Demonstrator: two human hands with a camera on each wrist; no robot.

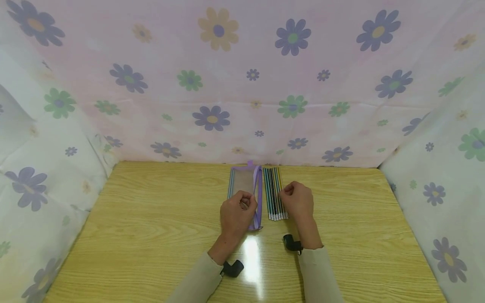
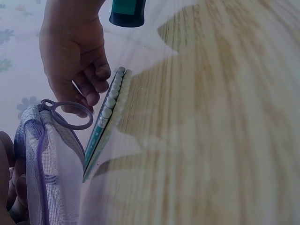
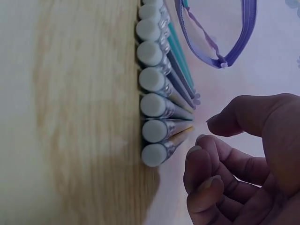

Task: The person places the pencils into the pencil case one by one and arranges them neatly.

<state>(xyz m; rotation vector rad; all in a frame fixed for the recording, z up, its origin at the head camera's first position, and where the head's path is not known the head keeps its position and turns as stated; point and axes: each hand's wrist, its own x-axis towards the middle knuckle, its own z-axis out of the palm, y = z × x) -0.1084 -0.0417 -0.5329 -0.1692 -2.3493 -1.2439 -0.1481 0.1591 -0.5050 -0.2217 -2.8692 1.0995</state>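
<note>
A mesh zip pouch (image 1: 242, 179) with purple trim lies at the back middle of the table, its zip side parted and raised. My left hand (image 1: 236, 212) pinches the pouch's upper edge between thumb and fingers; the wrist view mostly hides those fingers behind the mesh. To the right of the pouch, several pencils (image 1: 273, 191) lie side by side in a row, their white eraser ends (image 3: 152, 79) toward me. Over the row's right side hovers my right hand (image 1: 298, 202), fingers loosely curled and holding nothing, with thumb and forefinger slightly apart.
Bluish pencil-like strips (image 1: 230, 183) show along the pouch's left side. A ring pull (image 2: 72, 117) hangs at the pouch's near end. The wood-grain table (image 1: 159, 227) meets a flowered cloth (image 1: 216, 84) at the back and sides. Black wrist cameras (image 1: 233, 268) sit on both wrists.
</note>
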